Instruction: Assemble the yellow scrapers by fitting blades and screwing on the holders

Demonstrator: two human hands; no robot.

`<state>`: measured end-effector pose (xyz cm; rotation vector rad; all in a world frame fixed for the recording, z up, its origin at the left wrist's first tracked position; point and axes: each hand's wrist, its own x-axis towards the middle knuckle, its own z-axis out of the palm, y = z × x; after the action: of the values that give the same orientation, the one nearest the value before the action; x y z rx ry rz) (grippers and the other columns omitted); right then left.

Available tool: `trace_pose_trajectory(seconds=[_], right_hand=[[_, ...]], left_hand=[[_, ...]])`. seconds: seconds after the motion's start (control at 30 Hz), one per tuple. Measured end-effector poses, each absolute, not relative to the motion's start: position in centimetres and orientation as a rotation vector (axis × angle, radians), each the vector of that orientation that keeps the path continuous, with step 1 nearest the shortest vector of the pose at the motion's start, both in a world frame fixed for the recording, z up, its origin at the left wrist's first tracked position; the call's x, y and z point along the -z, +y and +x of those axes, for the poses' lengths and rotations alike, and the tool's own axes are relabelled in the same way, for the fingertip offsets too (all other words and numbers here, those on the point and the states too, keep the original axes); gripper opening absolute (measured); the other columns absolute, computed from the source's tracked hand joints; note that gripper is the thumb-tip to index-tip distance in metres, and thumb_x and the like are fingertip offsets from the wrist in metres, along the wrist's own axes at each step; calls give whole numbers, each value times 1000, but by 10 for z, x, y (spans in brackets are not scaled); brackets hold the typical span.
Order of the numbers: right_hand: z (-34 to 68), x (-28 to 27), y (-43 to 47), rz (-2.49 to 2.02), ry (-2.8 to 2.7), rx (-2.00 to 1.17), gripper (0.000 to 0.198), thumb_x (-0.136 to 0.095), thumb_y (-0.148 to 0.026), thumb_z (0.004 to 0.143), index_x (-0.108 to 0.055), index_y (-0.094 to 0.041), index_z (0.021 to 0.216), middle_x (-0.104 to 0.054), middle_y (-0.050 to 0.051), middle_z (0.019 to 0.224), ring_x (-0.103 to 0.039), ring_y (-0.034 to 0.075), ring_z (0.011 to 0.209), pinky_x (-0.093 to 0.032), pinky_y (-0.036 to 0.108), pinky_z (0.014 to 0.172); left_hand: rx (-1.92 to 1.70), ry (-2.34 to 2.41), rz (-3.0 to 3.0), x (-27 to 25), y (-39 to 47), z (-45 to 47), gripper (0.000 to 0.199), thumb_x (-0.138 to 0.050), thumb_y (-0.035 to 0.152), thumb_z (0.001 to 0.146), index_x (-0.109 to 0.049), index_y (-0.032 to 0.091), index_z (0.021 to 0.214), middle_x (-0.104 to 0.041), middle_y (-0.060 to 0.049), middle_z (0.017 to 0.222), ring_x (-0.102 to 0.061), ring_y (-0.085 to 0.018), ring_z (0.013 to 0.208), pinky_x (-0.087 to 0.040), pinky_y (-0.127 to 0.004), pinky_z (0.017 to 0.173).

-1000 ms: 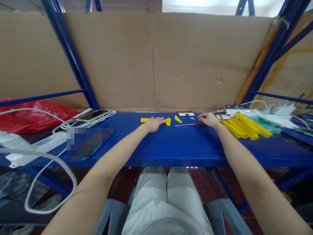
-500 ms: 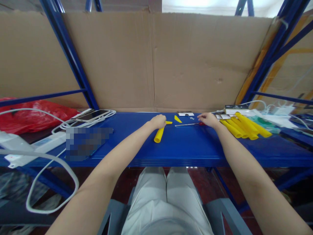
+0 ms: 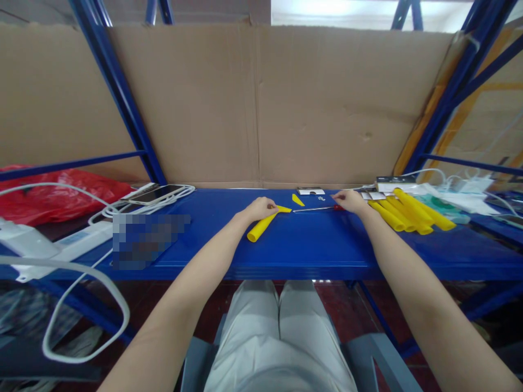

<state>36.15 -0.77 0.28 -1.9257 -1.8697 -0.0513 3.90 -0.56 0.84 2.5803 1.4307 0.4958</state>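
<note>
the left hand [image 3: 262, 208], fingers nearly closed, grips a bent yellow plastic tube [image 3: 260, 230], its round end short of the front edge of the blue metal tabletop [image 3: 310, 242], bare room rightward. the right hand [image 3: 349, 201], fingers curled in, holds a thin steel screwdriver [image 3: 314, 209] by its red handle. print on the black-and-white rectangular box [image 3: 394, 185] looks too small to read from here.

Yellow tool [image 3: 261, 227]: smooth plastic. Screwdriver shaft [image 3: 312, 209]: shiny metal. Red bag [image 3: 61, 193]: glossy plastic. Panel [image 3: 327, 103]: matt cardboard.
</note>
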Motion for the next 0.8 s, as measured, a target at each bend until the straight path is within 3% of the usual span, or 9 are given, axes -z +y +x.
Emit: trace_pose_trajectory(seconds=[0.47,0.67,0.8], right_hand=[[380,-2,0,-2200,-1861,80,27,-61,-19,73,-74,-21,96,-73,7,94,-67,20,82,-47,23,66],[382,-5,-5,-2309,-1795,76,36,-58,-13,71,-72,-18,103,-71,9,102,-66,23,95,-49,26,76],[370,0,-5,-2350,-1655,47,29,-55,-35,80,-72,-19,97,-70,13,104,-63,29,103,-49,39,84]], left_hand=[[-451,1390,2614,-9,-5,39,30,-55,31,86,-72,14,104,-71,-9,104,-64,-20,91,-46,-26,75],[-472,1360,2602,-10,-9,40,28,-57,29,86,-72,14,104,-71,-9,103,-64,-20,89,-44,-26,74],[-457,1310,2604,-11,-10,40,28,-59,30,84,-72,15,104,-72,-8,100,-64,-18,85,-44,-25,72]])
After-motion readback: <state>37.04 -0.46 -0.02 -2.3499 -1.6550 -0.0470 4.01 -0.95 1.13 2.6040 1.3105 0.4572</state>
